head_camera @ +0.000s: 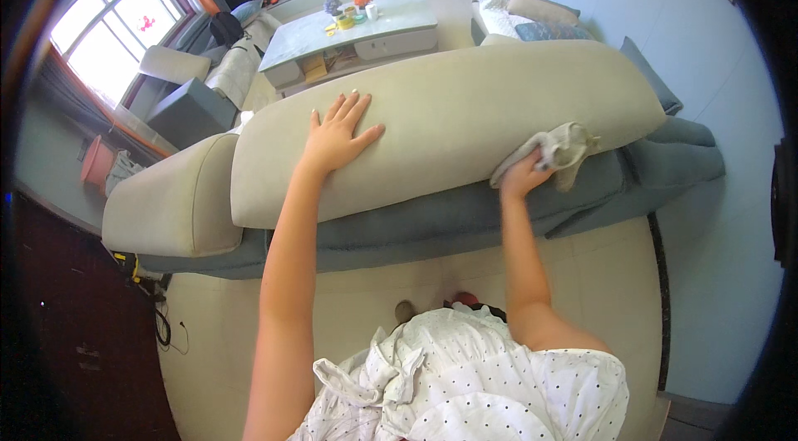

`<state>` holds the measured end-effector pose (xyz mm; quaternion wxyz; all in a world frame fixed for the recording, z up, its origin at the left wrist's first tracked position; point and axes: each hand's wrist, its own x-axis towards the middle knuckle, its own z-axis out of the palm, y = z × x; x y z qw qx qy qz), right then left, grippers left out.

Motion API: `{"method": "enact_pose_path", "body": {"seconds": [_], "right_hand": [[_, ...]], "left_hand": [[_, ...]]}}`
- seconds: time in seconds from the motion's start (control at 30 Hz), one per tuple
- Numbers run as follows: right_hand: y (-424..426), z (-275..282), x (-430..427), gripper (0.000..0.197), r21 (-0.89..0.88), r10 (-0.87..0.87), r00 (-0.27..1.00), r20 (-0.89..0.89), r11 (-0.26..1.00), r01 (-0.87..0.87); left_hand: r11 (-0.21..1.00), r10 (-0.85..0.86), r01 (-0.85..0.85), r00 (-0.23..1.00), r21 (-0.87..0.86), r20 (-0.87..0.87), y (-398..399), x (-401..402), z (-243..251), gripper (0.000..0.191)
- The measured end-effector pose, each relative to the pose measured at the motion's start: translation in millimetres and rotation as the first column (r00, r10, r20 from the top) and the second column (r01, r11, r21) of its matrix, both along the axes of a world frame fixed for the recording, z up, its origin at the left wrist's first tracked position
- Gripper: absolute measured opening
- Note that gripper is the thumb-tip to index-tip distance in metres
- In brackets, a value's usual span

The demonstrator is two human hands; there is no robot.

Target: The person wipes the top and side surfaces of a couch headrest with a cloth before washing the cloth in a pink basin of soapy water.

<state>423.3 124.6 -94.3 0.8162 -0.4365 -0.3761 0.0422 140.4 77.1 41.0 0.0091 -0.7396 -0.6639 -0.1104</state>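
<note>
My left hand [340, 137] lies flat with spread fingers on a long beige sofa back cushion [430, 117]. My right hand [525, 176] grips a crumpled greyish cloth [564, 151] against the cushion's lower right edge. Part of the cloth hangs over the dark blue-grey sofa frame [405, 229], on which the cushion rests. A shorter beige cushion [168, 198] stands at the left, beside the long one.
Beyond the sofa is a marble-look coffee table [399, 14] with flowers and small containers. A blue-grey pillow [648, 73] leans near the right wall. A black cable [163, 325] lies on the floor at lower left, by a dark reddish-brown surface [81, 316].
</note>
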Motion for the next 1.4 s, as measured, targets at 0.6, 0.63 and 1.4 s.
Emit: {"method": "enact_pose_path", "body": {"seconds": [0.6,0.63,1.4], "right_hand": [[-8.2,23.2,-8.1,0.062,0.072,-0.225,0.844,0.486,0.973,0.218],[1.0,28.7,14.0,0.056,0.089,-0.231,0.89,0.393,0.973,0.213],[-12.9,35.7,22.3,0.047,0.006,-0.109,0.64,0.761,0.987,0.16]], "left_hand": [[1.0,-0.012,0.012,0.999,-0.006,0.034,3.2,-4.8,-2.3,0.066],[1.0,-0.019,0.02,0.999,-0.014,0.042,1.8,-3.6,-3.3,0.066],[1.0,-0.018,0.017,0.999,0.022,0.042,1.1,1.2,0.8,0.065]]}}
